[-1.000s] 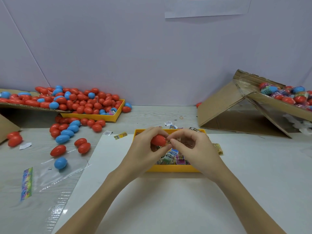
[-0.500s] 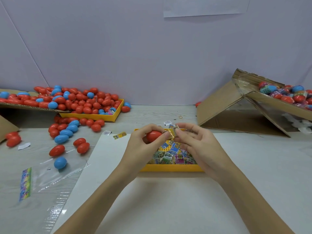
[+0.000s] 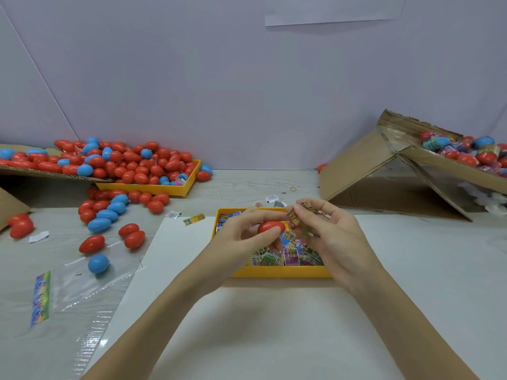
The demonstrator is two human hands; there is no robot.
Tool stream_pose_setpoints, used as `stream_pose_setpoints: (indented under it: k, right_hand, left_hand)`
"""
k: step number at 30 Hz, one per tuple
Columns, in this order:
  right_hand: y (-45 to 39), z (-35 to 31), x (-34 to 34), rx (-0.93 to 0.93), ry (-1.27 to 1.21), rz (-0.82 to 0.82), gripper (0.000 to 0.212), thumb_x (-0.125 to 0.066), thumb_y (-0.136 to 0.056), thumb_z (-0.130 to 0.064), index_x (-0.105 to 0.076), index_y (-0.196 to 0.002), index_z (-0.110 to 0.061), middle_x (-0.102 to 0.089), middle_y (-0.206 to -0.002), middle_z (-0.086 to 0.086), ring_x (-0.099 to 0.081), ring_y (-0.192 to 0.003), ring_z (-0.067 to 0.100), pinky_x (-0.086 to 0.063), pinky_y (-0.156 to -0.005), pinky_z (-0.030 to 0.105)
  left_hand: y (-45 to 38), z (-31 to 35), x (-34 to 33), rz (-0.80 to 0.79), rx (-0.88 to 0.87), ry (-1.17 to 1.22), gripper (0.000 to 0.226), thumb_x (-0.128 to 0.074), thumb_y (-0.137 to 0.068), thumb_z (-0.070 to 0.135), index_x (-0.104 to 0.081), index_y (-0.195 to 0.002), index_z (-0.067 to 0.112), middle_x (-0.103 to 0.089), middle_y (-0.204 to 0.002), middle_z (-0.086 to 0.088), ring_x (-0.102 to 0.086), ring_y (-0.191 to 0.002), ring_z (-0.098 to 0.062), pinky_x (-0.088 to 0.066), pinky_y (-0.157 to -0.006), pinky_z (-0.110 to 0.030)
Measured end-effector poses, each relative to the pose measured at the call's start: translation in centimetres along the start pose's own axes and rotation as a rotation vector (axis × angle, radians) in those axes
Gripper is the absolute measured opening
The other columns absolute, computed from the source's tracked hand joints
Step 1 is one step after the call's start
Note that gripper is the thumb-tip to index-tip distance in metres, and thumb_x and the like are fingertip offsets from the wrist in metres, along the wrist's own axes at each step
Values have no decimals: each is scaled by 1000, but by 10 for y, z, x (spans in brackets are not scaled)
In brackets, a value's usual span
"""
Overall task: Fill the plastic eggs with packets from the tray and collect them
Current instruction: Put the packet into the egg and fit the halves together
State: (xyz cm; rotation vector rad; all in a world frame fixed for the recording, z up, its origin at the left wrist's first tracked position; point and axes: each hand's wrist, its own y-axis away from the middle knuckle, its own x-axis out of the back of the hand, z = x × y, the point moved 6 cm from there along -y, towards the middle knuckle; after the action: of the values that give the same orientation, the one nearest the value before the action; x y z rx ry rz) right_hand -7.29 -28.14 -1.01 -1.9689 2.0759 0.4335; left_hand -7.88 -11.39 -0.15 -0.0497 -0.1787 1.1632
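Left hand (image 3: 244, 237) gripping small red plastic egg (image 3: 271, 227) above yellow tray (image 3: 279, 271); right hand (image 3: 329, 231) pinching folded yellow packet (image 3: 293, 215). Egg probably light, slick; best held around its middle.

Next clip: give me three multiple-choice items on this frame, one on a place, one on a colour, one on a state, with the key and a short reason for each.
1. Where is the tray of packets?
A. on the white sheet, under the hands
B. inside the cardboard box on the right
C. at the far left table edge

2. What colour is the egg in the left hand?
A. blue
B. red
C. yellow

3. What is the right hand doing?
A. lying flat on the table
B. pinching a small packet in its fingers
C. gripping a blue egg

Key: 1 A, its yellow rim sits on the white sheet below both hands. 2 B, the egg between thumb and fingers is red. 3 B, a yellow-brown packet shows at the fingertips beside the egg.
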Motion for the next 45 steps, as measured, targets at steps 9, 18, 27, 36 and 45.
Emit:
stream_pose_setpoints:
  k: [9, 18, 27, 36, 45]
  right_hand:
    - [1, -9, -1, 192, 574, -77, 15, -66, -99, -21, -80, -94, -19, -75, -78, 1, -68, -72, 9, -55, -66, 19]
    - [3, -4, -13, 261, 737, -163, 30, -58, -103, -32, -75, -80, -25, -63, -57, -12, -52, -56, 11, -44, -54, 24]
    - [2, -1, -14, 302, 792, -170, 34, -55, -104, -37, -76, -84, -19, -65, -60, -12, -50, -54, 7, -41, -53, 21]
    - [9, -5, -22, 334, 757, -135, 35, -53, -104, -38, -64, -71, -35, -58, -57, -12, -47, -54, 2, -37, -55, 17]
    - [12, -6, -24, 280, 649, -182, 18, -57, -103, -32, -71, -93, -36, -71, -77, -19, -62, -71, -5, -47, -68, 10]
  left_hand:
    - [-3, 5, 17, 183, -63, -41, 22, -73, -94, 15, -71, -116, 16, -77, -104, -2, -74, -84, -13, -56, -77, -21]
    - [-2, 5, 8, 119, -89, -125, 24, -58, -103, 21, -71, -123, 19, -76, -106, 3, -69, -87, -4, -53, -79, -18]
    - [-4, 2, 9, 149, -103, -135, 23, -62, -102, 21, -73, -122, 23, -76, -106, 9, -68, -92, -2, -53, -81, -17]
    - [-3, 4, 6, 175, -147, -3, 25, -65, -100, 12, -71, -124, 17, -77, -115, 3, -72, -108, -13, -53, -86, -17]
    - [0, 7, 10, 261, -158, 7, 27, -67, -99, 15, -72, -123, 27, -78, -106, 3, -73, -103, -12, -54, -85, -18]
